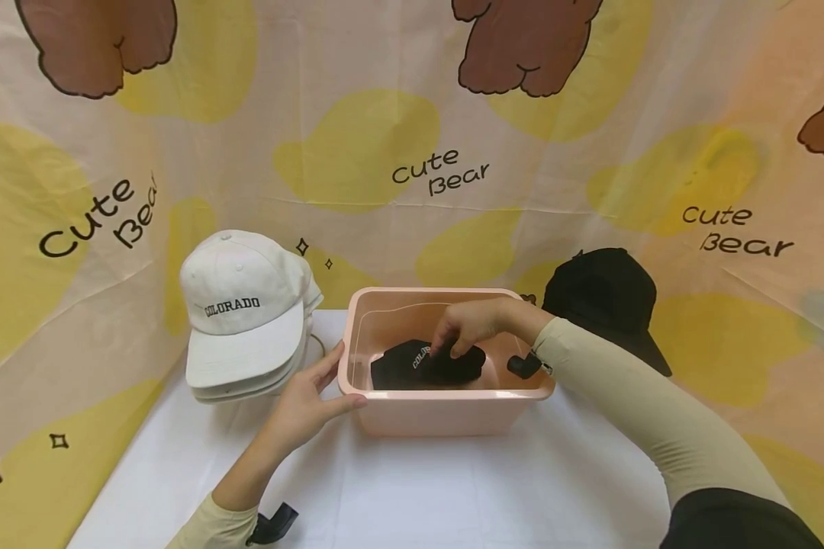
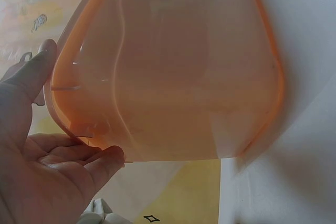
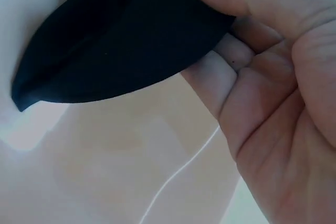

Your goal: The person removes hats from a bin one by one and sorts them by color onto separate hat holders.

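A pink plastic storage bin [image 1: 446, 415] stands on the white-covered table. Inside it lies a black baseball cap [image 1: 394, 370] with white lettering, partly hidden by my right hand [image 1: 477, 324], which reaches down into the bin. In the right wrist view, that hand pinches the edge of the cap's brim [image 3: 142, 51], thumb on one face and fingers behind the other. My left hand [image 1: 302, 408] holds the bin's left front corner. The left wrist view shows its thumb at the rim [image 2: 67, 69] and the fingers bent against the wall just below.
Left of the bin sits a stack of white caps [image 1: 240, 286], the top one marked COLORADO. Another black cap [image 1: 600, 293] rests behind my right forearm. A patterned cloth backdrop [image 1: 357, 229] closes off the back and sides of the white table [image 1: 412, 488].
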A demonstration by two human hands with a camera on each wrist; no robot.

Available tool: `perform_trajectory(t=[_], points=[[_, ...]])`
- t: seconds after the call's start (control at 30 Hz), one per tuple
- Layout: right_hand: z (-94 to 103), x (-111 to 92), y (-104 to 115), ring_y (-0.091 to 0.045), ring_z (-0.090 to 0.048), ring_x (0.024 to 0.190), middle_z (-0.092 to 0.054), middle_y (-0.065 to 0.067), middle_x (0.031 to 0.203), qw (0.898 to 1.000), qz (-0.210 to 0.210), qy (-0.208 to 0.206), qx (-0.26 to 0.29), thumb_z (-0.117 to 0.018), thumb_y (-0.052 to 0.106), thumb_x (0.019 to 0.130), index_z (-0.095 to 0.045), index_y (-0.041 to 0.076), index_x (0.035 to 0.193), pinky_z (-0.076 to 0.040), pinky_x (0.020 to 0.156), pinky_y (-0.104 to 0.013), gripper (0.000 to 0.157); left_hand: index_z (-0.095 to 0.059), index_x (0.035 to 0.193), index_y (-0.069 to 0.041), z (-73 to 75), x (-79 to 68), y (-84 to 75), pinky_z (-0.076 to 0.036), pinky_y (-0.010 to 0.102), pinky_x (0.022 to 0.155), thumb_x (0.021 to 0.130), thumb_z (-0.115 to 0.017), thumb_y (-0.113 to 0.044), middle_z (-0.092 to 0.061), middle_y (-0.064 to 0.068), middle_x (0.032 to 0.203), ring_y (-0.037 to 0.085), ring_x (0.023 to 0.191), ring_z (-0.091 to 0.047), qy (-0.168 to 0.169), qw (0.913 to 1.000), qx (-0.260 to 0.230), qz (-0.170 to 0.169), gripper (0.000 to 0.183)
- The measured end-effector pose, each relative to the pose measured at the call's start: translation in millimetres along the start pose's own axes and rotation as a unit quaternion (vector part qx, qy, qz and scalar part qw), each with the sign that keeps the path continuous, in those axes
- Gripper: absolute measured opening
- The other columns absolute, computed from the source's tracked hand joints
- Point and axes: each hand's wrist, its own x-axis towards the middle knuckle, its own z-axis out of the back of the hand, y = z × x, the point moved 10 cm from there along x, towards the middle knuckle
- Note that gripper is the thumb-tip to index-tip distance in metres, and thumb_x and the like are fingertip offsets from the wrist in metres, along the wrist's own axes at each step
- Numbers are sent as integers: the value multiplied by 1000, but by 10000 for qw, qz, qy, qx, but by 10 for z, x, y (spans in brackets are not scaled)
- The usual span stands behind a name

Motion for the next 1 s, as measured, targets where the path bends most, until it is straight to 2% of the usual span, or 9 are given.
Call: perform_trajectory(t=[0.17,0.37,0.5,0.73,1.0], points=[[113,-1,6,-7,-69,107,-75,4,117,9986,-24,-468,-225,-73,1,92,-78,12,119,-58,92,-24,29,-36,157,-1,-10,-14,20,-46,36,109,77,-92,-26,-37,15,162,30,144,-44,26,10000,-26,72,101],[311,-74,37,-7,-71,95,-77,3,107,9927,53,-1171,-284,-70,-2,93,-79,12,114,-60,83,-24,27,-36,157,-2,-8,-22,18,-47,35,109,77,-92,-28,-37,13,162,28,144,-44,27,9999,-7,99,101],[392,-144,57,-8,-70,94,-78,3,106,9890,85,-1467,-191,-69,-2,93,-79,12,113,-58,80,-22,26,-36,157,-2,-6,-13,23,-46,36,109,77,-92,-27,-36,14,162,28,144,-44,35,10000,-39,83,101],[509,-322,234,-10,-69,94,-79,0,105,9810,414,-1881,-225,-68,-4,93,-80,9,112,-57,78,-22,26,-36,157,-1,-1,1,20,-47,38,108,76,-92,-25,-38,15,161,30,144,-44,28,10000,-76,28,101],[651,-623,400,-11,-70,92,-79,2,102,9681,315,-2455,-396,-70,-2,92,-81,13,110,-57,77,-24,26,-36,157,0,-6,-6,19,-47,36,108,76,-92,-27,-37,16,161,30,144,-44,45,10000,-16,54,102]])
